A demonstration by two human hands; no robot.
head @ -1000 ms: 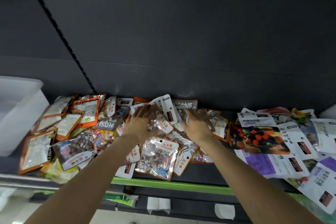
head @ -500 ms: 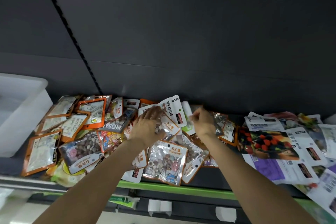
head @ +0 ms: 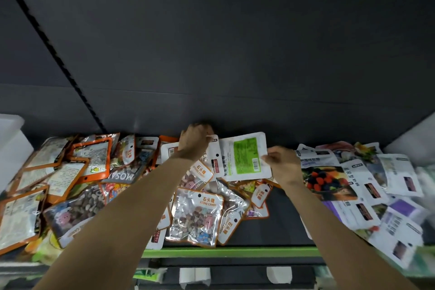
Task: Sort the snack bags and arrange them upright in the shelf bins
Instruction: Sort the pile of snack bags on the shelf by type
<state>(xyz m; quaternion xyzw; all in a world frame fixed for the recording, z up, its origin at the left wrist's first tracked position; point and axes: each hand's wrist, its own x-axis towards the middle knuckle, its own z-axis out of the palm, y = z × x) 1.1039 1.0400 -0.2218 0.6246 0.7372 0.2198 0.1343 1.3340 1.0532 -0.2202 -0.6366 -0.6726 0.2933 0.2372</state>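
Observation:
Many snack bags lie flat in a heap across a dark shelf. My right hand pinches the right edge of a white bag with a green label, lifted above the heap. My left hand is closed on the top of another white bag at the back of the shelf. Below my hands lie clear stone candy bags with orange labels. Orange-framed bags fill the left. White and purple fruit bags spread out at the right.
A white plastic bin stands at the shelf's left end, and another pale bin's corner shows at the far right. The shelf has a green front edge. A dark back panel rises behind the heap.
My right hand has pulled the white bag with the green label out of the heap and turned it face up. My left hand moved back and took hold of a white bag.

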